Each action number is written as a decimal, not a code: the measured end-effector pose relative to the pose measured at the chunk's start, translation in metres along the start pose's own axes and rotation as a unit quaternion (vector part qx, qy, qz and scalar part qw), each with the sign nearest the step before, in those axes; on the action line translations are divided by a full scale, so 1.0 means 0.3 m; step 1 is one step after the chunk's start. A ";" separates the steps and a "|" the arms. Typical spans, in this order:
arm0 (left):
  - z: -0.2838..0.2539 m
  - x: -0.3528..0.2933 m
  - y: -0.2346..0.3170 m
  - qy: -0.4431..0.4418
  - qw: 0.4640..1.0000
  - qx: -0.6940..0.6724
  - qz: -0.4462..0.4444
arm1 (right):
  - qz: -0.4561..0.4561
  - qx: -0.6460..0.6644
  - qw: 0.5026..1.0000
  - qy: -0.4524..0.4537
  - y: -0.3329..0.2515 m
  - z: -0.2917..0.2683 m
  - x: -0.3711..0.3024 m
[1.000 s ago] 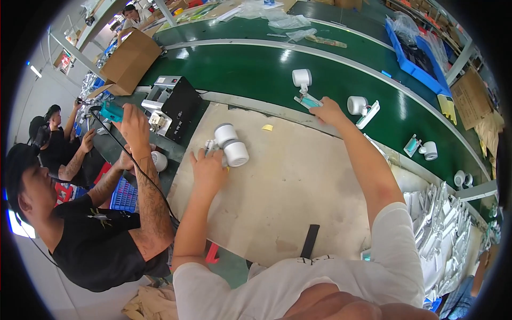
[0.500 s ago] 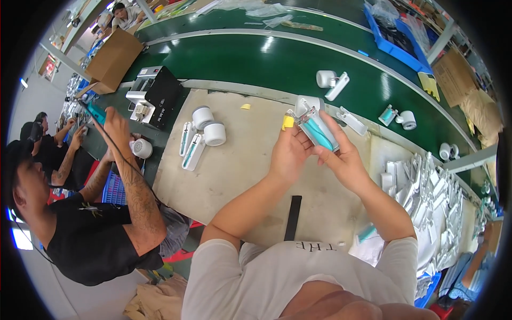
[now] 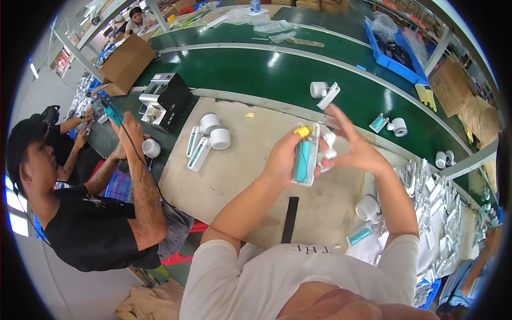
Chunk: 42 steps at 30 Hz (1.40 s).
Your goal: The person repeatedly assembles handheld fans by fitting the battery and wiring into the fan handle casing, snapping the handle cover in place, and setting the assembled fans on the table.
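My left hand [image 3: 284, 156] grips a narrow white housing [image 3: 302, 180] with a teal cylindrical insert [image 3: 303, 159] and a thin dark wire along it. A yellow wrap [image 3: 304, 131] shows at the top of that hand. My right hand [image 3: 360, 149] is spread just to the right, fingers stretched out. Between the hands is a white rounded part [image 3: 327, 146], partly hidden; whether it joins the housing I cannot tell. By my right forearm lie a white round head [image 3: 367, 207] and another housing with a teal insert [image 3: 360, 234].
Two white units with round heads [image 3: 220, 138] lie left on the beige mat [image 3: 240, 181], near a black strip [image 3: 290, 218]. More units sit on the green belt [image 3: 240, 66]. White parts are heaped right [image 3: 437, 213]. A black machine [image 3: 166, 101] and a co-worker [image 3: 101, 224] are left.
The housing has turned more upright and sits lower, now in my left hand. My right hand has come off it and spread its fingers. The whole view has shifted slightly.
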<state>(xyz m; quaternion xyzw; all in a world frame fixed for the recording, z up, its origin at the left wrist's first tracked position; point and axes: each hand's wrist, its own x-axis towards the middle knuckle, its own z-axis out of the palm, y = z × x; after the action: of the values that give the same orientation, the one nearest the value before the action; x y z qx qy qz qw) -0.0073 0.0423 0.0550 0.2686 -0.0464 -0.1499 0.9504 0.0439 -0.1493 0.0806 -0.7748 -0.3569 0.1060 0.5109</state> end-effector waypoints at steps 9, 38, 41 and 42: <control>0.005 -0.001 -0.008 -0.049 0.990 0.108 -0.078 | 0.065 0.118 0.989 0.069 0.055 0.072 -0.157; 0.015 -0.064 -0.121 -0.177 0.675 0.698 -0.160 | -0.020 -0.079 0.993 -0.087 0.003 -0.012 -0.270; -0.018 -0.059 -0.126 -0.158 0.730 0.626 -0.225 | -0.005 -0.031 0.999 0.019 0.041 0.044 -0.302; -0.029 -0.060 -0.131 -0.132 0.763 0.574 -0.268 | 0.002 -0.029 0.999 0.023 0.035 0.023 -0.319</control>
<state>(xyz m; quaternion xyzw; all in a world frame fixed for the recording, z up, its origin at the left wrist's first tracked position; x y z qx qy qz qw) -0.0332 0.0203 0.0269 0.7426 -0.1749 -0.3780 0.5244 -0.0243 -0.2100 0.0490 -0.7922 -0.3465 0.0785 0.4962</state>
